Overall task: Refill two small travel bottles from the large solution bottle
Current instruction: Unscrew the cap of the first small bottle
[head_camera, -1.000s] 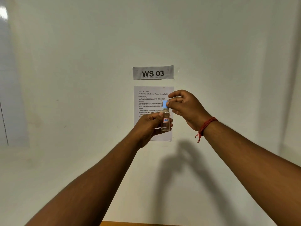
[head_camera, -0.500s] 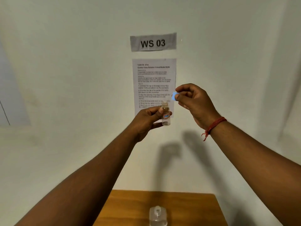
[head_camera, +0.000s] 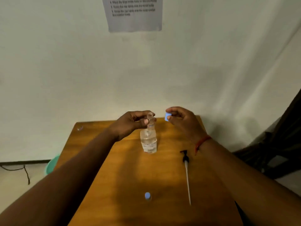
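Your left hand [head_camera: 132,123] holds the open little bottle [head_camera: 150,120] standing tall, mouth toward 12 o'clock. Your right hand [head_camera: 180,121] pinches its blue cap [head_camera: 167,116] at 3 o'clock.

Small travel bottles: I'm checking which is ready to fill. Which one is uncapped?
The small bottle held in the left hand; its blue cap is pinched in the right hand. The other bottle, near the table's front edge, is capped.
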